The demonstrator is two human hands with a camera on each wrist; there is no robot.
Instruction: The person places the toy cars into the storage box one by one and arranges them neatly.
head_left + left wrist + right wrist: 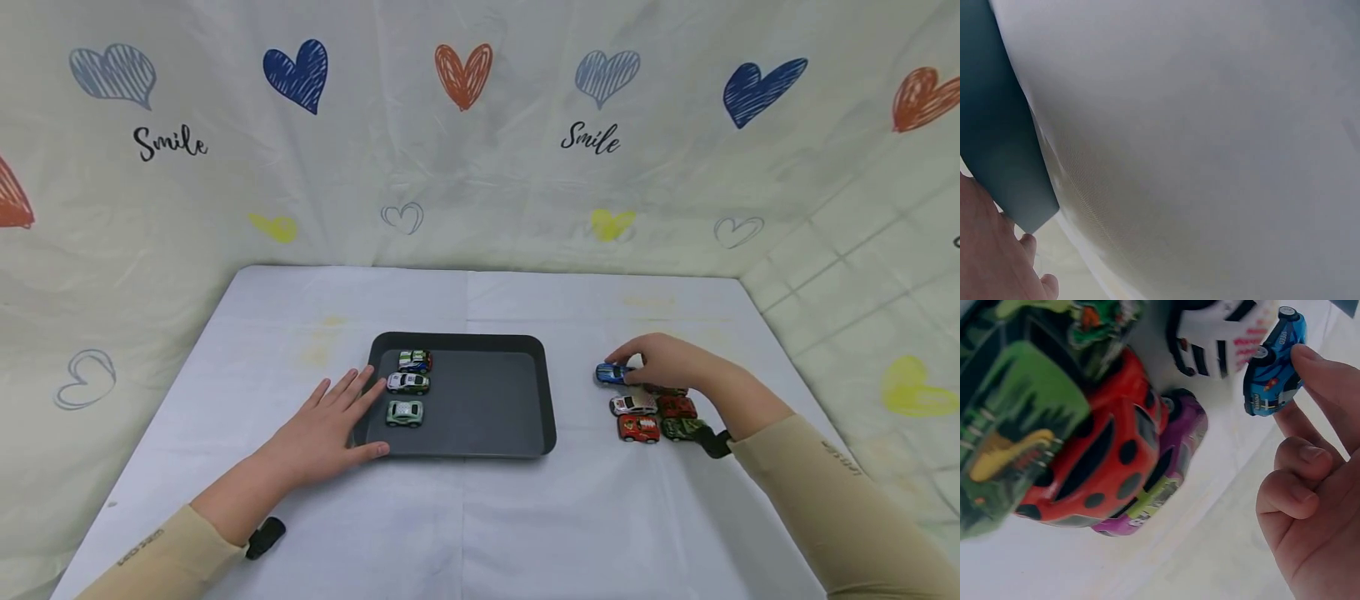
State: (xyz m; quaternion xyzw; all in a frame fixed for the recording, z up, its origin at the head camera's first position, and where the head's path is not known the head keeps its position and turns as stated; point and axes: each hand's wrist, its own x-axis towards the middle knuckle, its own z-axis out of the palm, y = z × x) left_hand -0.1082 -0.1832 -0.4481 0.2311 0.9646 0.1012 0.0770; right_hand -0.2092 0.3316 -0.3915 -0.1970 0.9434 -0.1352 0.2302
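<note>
Between thumb and finger my right hand (667, 362) pinches a blue toy car (1275, 365), at the far left corner of a group of toy cars. Close to it are a white car (632, 405), a red car (638, 429), a green car (681, 429), a red car with black spots (1110, 450) and a purple car (1172, 456). My left hand (330, 425) rests with fingers spread at the left rim of a dark grey tray (487, 408). Three toy cars stand in a column on the tray's left side: a multicoloured one (415, 361), a white-and-green one (408, 382) and a pale green one (405, 413).
A white cloth (465, 525) covers the table. Behind it hangs a pale curtain (510, 167) printed with hearts and "Smile". A black strap piece (266, 538) shows at the left wrist, another (712, 442) at the right.
</note>
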